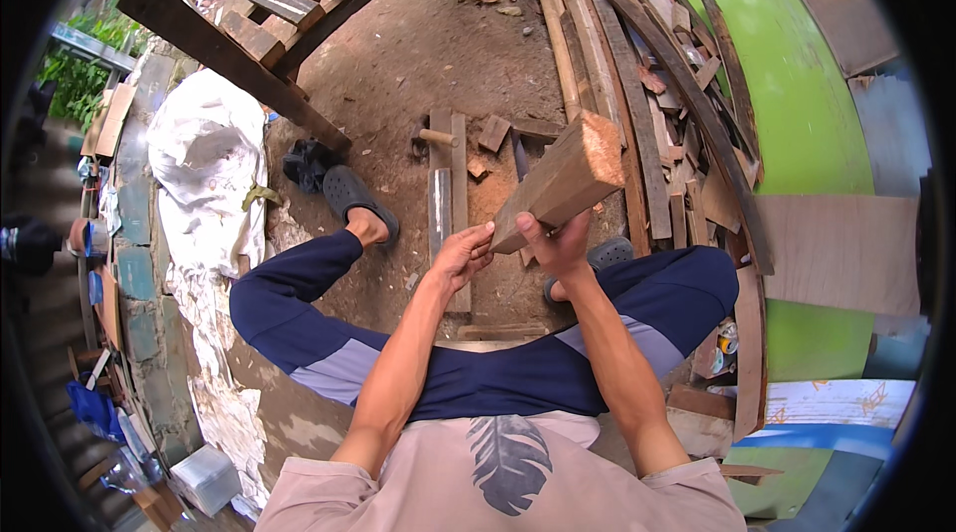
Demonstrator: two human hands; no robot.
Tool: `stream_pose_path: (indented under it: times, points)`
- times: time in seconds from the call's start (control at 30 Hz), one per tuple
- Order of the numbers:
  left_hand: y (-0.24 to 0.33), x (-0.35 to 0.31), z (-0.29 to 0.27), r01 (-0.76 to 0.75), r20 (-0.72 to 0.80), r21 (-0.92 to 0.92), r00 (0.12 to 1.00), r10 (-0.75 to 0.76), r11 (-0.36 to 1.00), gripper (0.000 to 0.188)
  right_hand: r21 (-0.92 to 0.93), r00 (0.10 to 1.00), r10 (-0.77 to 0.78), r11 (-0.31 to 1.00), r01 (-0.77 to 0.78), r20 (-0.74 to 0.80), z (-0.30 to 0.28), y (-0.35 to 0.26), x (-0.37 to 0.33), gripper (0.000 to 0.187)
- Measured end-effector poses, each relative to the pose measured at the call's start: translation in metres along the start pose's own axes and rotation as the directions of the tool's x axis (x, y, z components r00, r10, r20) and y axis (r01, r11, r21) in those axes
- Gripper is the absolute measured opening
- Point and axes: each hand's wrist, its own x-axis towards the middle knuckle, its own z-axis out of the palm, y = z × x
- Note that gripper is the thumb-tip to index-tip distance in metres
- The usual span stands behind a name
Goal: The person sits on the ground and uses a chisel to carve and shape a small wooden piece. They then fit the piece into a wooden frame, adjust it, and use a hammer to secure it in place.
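The curled left hand (464, 257) is holding a wooden block (561, 180) at its 8 o'clock, the half-closed right hand (561, 247) at 6. They're seemingly inspecting it; turning it is needing firm support.

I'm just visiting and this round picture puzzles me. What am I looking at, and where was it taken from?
There is no machine here: these are bare human hands, a left hand and a right hand. The camera is worn on their owner's head, looking down; its wide lens bends straight edges near the rim. Both hold a thick wooden block. On the dirt ground between the feet lie planks; a white cloth is at the left, a pile of wood and a green board at the right.
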Motion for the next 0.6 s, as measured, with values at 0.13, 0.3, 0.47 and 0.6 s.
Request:
stream_pose_path:
  times: [0.13,0.3,0.47,0.6]
  points:
    - [0.002,0.002,-0.008,0.039,0.0,-0.001,0.999,-0.039,0.999,0.026,0.09,0.975,0.112,0.991,-0.096,-0.191,-0.002,-0.009,0.011,0.089]
    - [0.006,0.001,-0.008,0.106,0.022,-0.046,0.994,-0.105,0.993,0.021,0.075,0.944,0.167,0.986,-0.152,-0.283,-0.008,-0.014,0.022,0.085]
    - [0.011,-0.004,-0.01,0.139,0.027,-0.028,0.99,-0.138,0.99,0.018,0.089,0.94,0.18,0.983,-0.16,-0.29,-0.012,-0.008,0.023,0.082]
    - [0.017,-0.007,-0.011,0.14,0.063,-0.006,0.988,-0.139,0.99,0.015,0.147,0.928,0.192,0.977,-0.152,-0.318,-0.017,0.007,0.025,0.083]
